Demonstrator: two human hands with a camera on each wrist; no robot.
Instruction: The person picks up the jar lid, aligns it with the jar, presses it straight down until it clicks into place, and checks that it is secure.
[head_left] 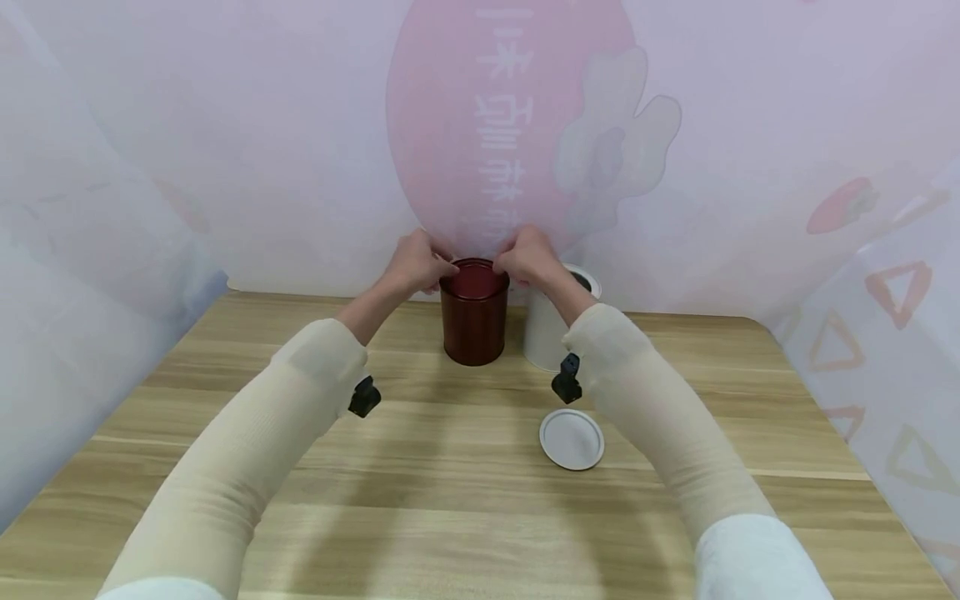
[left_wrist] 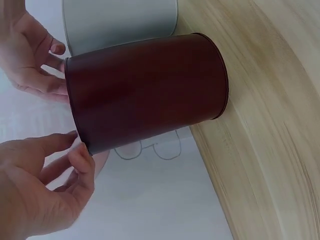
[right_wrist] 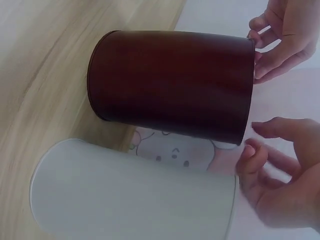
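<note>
Head view takes in the whole wooden table [head_left: 225, 500], which neither wrist camera does. Nearest the person a round white lid [head_left: 572, 438] lies flat on the wood, well apart from the cans, with bare board in front of it and to both sides. Farther back a dark red can [head_left: 474, 321] stands upright near the table's rear edge, its long axis vertical and its top toward the ceiling. Just beside it on the right stands a white can [head_left: 543, 333], open at the top, partly hidden behind the right forearm. A pink-printed backdrop [head_left: 487, 125] rises close behind both cans — little room there, plenty toward the person.

Both hands sit at the red can's top. Left hand [head_left: 418, 262] has its fingers curled at the rim on the left side; right hand [head_left: 528, 257] mirrors it on the right.

Left wrist view shows what the head view hides — the left hand [left_wrist: 40, 195] has its thumb tip touching the rim of the red can [left_wrist: 145, 92], the other fingers bent and loose. Right wrist view shows the right hand [right_wrist: 280, 180] with a fingertip at the rim of the red can [right_wrist: 170, 82], and the white can [right_wrist: 130, 195] nearly touching the red one's side.
</note>
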